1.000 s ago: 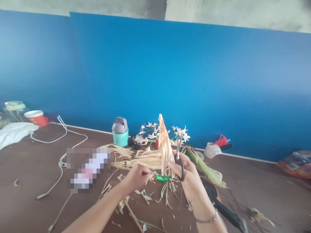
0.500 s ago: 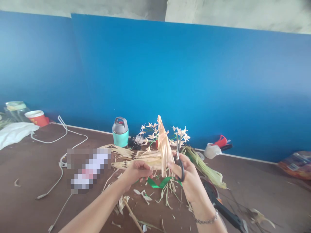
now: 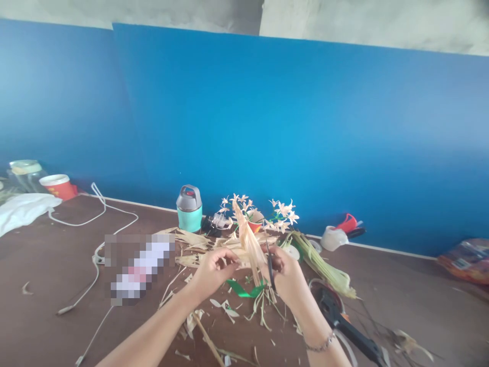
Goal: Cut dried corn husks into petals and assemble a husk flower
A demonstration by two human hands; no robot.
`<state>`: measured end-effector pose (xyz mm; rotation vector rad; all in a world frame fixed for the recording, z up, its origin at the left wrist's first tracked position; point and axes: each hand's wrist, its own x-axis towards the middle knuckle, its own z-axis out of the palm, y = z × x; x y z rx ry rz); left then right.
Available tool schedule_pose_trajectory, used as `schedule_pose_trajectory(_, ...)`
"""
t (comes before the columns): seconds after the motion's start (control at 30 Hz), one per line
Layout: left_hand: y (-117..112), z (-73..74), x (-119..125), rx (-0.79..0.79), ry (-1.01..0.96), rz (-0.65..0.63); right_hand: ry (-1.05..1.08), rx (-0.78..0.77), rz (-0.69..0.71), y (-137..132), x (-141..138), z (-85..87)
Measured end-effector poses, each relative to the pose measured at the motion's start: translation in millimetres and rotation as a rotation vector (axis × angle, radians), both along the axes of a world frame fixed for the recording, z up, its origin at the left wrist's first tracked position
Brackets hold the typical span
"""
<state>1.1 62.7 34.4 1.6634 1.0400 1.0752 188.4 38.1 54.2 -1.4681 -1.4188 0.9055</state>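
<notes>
A pale dried corn husk point(image 3: 248, 237) stands tilted to the left between my hands, its pointed tip up. My right hand point(image 3: 289, 278) is closed on black-handled scissors point(image 3: 270, 267), blades upward, and its fingers also hold the right side of the husk. My left hand point(image 3: 212, 270) is closed in a pinch close to the husk's lower left edge; what lies between its fingertips I cannot make out. Below the hands a green ribbon point(image 3: 244, 290) lies among husk scraps point(image 3: 225, 308). More flat husks point(image 3: 193, 239) lie behind my left hand.
Cream artificial flowers point(image 3: 282, 211) and a red paper cup point(image 3: 255, 221) stand at the back beside a turquoise flask point(image 3: 189, 209). Right are a green husk bundle point(image 3: 324, 265) and a black-handled tool point(image 3: 351, 326). A white cable point(image 3: 95, 250) runs across the left.
The husk has come down and tilted to the left. The scissors and my right hand have moved slightly left and lower, and the cup behind shows more. My left hand has shifted slightly.
</notes>
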Motion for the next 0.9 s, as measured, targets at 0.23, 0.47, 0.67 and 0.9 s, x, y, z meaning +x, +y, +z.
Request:
schedule_pose_trajectory(0.23,-5.8,-5.2,-3.2,0.654,0.064,0.064,-0.146,0.159,-0.138,-8.3,-10.8,10.8)
schedule_pose_trajectory(0.47,-14.2,-4.7,-7.4,0.741,0.225,0.068,0.609,-0.204,0.14,-17.6,-28.7,18.3)
schedule_pose_trajectory(0.67,-17.4,6.4,-1.3,0.481,-0.007,0.123,0.63,-0.147,0.06,-16.0,-32.3,19.8)
schedule_pose_trajectory(0.9,-12.8,21.3,7.6,-0.195,-0.149,-0.096,0.544,-0.051,0.009,-15.8,-33.6,18.8)
